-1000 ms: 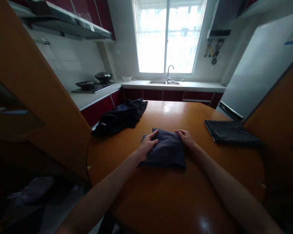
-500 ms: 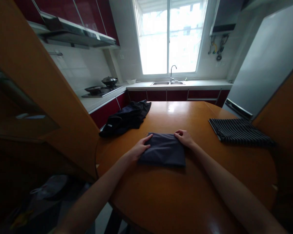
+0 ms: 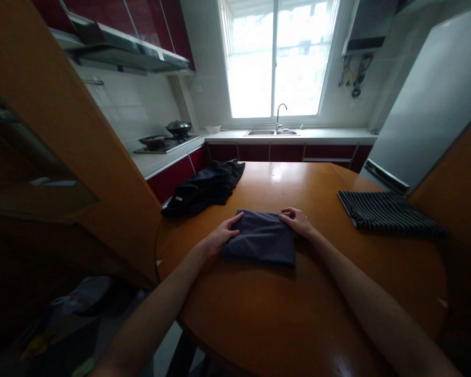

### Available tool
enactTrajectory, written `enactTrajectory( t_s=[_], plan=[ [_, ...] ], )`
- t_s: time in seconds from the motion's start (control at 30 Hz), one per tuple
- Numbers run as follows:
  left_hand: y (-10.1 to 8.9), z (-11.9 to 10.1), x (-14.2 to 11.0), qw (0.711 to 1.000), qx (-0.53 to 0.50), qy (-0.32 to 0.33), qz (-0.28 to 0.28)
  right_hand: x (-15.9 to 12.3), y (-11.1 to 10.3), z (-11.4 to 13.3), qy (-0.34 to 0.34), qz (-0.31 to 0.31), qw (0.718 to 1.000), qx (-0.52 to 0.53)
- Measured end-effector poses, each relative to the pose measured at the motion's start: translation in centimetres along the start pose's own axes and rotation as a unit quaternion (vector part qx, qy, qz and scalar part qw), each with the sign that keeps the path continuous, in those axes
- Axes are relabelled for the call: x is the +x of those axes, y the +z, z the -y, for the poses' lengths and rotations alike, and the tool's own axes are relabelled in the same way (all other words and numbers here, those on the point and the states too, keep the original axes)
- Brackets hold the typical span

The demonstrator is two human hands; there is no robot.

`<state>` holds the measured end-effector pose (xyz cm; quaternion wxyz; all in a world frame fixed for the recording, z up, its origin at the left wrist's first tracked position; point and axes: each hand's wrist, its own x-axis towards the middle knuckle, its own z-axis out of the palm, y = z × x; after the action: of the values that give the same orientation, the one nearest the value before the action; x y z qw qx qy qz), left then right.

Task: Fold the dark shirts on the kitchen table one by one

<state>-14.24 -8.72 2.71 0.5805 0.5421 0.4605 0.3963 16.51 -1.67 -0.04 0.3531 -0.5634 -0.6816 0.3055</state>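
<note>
A folded dark grey garment (image 3: 261,242) lies on the round orange wooden table (image 3: 298,314), in front of me. My left hand (image 3: 220,235) rests at its left edge with fingers stretched onto the cloth. On the garment's far right corner lies my right hand (image 3: 298,221), fingers curled on the fabric. Both hands press flat rather than lift it.
A crumpled black garment (image 3: 204,188) lies at the table's far left edge. A folded striped cloth (image 3: 384,213) sits at the right. Beyond are a counter with sink (image 3: 272,133), a stove with pans (image 3: 163,141), and a grey fridge (image 3: 427,104). An orange panel (image 3: 63,146) stands at my left.
My left hand slid from on top of the grey garment to its left edge. The right hand stayed at the far right corner. The view shifted slightly.
</note>
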Motion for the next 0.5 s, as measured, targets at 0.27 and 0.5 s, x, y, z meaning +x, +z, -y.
enactTrajectory(
  t_s=[0.27,0.5],
  plan=[
    [-0.2,0.1,0.0,0.999,-0.015,-0.036,0.01,-0.1,0.1,-0.2,0.003,-0.02,1.0,0.016],
    [-1.9,1.4,1.0,0.974,0.206,0.091,-0.003,0.0,0.5,-0.7,-0.005,-0.033,0.999,0.025]
  ],
)
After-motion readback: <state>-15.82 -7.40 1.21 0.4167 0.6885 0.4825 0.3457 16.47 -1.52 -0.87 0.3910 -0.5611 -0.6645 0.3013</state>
